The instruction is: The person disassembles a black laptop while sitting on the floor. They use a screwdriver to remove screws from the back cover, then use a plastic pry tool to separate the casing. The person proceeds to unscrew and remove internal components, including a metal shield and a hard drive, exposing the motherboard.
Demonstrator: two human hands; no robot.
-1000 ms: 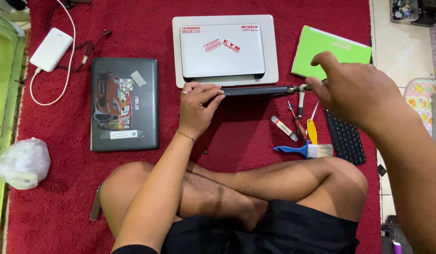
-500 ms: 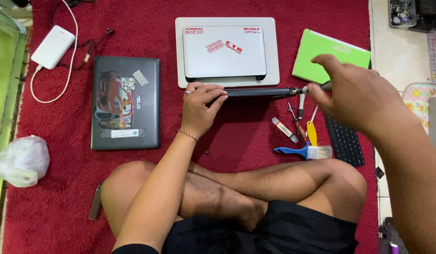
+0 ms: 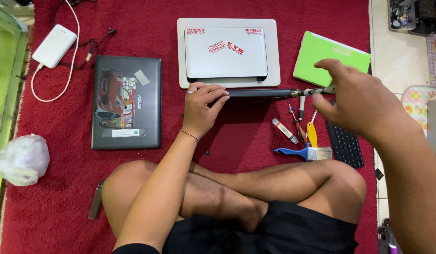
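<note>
Centre of frame, on red carpet [image 3: 63,202]: dark slim laptop part [image 3: 260,93], held on edge just below the white laptop stack [image 3: 227,51].

Left hand [image 3: 201,110]: fingers curled over the part's left end, pressed together, clamping it.

Right hand [image 3: 359,106]: fingers pinching a screwdriver [image 3: 317,90], blurred, tip at the part's right end.

Long axis of the part: horizontal, left to right across the frame, thin edge up. Screwdriver in line with that axis, tip pointing left.

Judged good practice: left grip firm so the part neither tips nor twists; driver kept straight along the axis, pressed in while turned, to avoid slipping out of the screw head.

Nearby, lower right: blue brush [image 3: 302,151], spare screwdrivers [image 3: 298,115], black keyboard [image 3: 345,143]. Green device [image 3: 331,56] upper right; dark laptop [image 3: 126,101] at left.
</note>
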